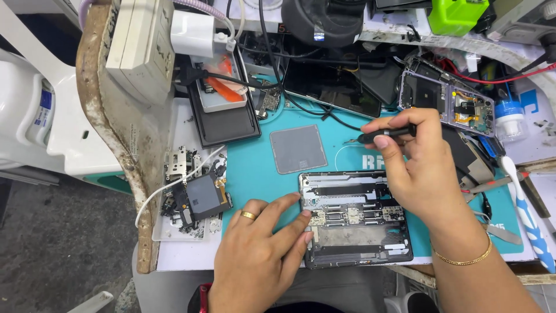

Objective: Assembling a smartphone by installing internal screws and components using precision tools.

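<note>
The opened phone (pixel 356 217) lies on the teal mat (pixel 255 168), back cover off, boards bare. My left hand (pixel 263 249) presses flat on its edge; my right hand (pixel 414 168) pinches a small screwdriver (pixel 382 134) above it. I judge disassembly midway.

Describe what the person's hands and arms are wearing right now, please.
Both forearms are bare, with no sleeves or gloves in view. The left hand wears a plain gold band on one finger. The right hand has no rings visible; a thin gold chain bracelet sits at its wrist. The fingernails look short and unpainted.
</note>
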